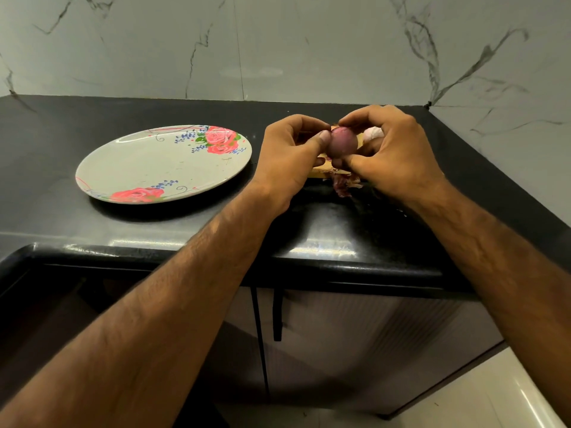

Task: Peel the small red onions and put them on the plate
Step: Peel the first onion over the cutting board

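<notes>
Above the wooden board (318, 172), both hands pinched one small red onion (342, 144): left hand (290, 159) steadying, right hand (389, 152) apparently picking at skin. Peeling seemed underway; next it would need carrying to the bare floral plate (148, 168).

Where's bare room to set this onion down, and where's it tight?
The plate is bare across its middle. The counter is open left of the plate, behind it to the wall, and along the front edge. Crowded: board and peels under the left hand and right hand holding the onion.
</notes>
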